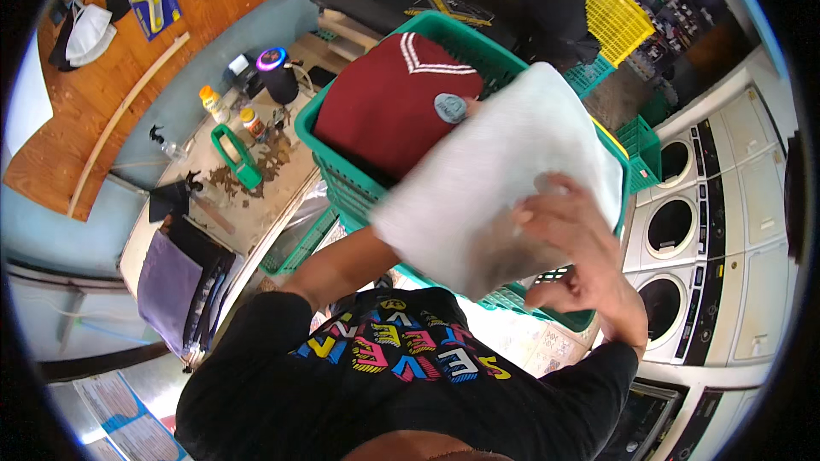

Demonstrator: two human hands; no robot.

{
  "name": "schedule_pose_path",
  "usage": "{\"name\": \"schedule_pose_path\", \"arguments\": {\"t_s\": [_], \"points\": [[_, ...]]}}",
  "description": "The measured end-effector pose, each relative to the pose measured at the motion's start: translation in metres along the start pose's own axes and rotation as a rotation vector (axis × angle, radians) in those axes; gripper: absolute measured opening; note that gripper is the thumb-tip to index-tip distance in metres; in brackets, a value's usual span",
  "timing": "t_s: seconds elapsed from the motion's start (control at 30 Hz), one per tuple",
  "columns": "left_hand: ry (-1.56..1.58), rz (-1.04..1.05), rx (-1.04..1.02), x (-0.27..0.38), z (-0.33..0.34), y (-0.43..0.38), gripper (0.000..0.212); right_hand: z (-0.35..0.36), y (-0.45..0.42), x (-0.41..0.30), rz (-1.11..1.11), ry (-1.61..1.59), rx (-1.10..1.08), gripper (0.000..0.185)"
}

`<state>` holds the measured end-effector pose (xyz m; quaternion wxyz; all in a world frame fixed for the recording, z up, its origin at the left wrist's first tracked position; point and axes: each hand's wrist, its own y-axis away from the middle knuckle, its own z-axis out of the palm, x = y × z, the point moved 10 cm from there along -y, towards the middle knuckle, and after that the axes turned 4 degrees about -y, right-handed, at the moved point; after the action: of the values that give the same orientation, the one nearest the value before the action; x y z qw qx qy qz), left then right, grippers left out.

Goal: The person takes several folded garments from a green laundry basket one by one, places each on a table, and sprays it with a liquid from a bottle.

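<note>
A green plastic basket (359, 169) stands before me. Inside it, on the left, lies a folded maroon garment (384, 96) with a white-striped neckline and a round badge. A light grey-white cloth (487, 173), blurred by motion, spreads over the basket's right part. My left forearm reaches beneath this cloth, which hides my left hand. Over the cloth's near right part is my right hand (570, 237), its fingers spread and curved; whether it pinches the fabric cannot be told.
On the left, a worktable (182, 173) holds a green tape dispenser (237, 157), bottles, a lit speaker (278, 77) and folded dark clothes (170, 288). Front-loading machines (669, 227) line the right. Beyond the basket, another person (551, 0) is beside a dark surface and a yellow crate (615, 13).
</note>
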<state>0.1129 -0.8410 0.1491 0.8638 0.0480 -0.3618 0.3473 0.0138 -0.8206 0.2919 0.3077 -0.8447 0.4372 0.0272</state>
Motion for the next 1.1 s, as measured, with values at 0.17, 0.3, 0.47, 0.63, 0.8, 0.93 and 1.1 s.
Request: {"name": "schedule_pose_path", "arguments": {"t_s": [0.17,0.3,0.47,0.63,0.8,0.93,1.1], "points": [[0.007,0.036,0.048,0.026,-0.023,0.017,0.087,-0.067,0.006,0.096,0.396,-0.043,0.479,0.049],[0.007,0.045,0.067,0.036,-0.034,0.027,0.087,0.005,0.043,0.198,0.883,-0.625,0.181,0.076],[0.025,0.032,0.095,0.043,-0.047,0.046,0.087,0.091,0.097,0.224,1.03,-0.67,-0.117,0.086],[0.056,0.004,0.171,0.046,-0.075,0.072,0.087,0.099,0.082,0.167,0.942,-0.793,-0.023,0.082],[0.146,-0.048,0.229,0.039,-0.097,0.097,0.087,0.055,0.052,0.133,0.683,-1.007,0.184,0.071],[0.233,-0.081,0.291,0.036,-0.114,0.121,0.087,-0.003,0.021,0.123,0.692,-0.858,0.285,0.062],[0.345,-0.122,0.346,0.03,-0.131,0.146,0.087,-0.031,0.011,0.101,0.676,-0.763,0.44,0.054]]}}
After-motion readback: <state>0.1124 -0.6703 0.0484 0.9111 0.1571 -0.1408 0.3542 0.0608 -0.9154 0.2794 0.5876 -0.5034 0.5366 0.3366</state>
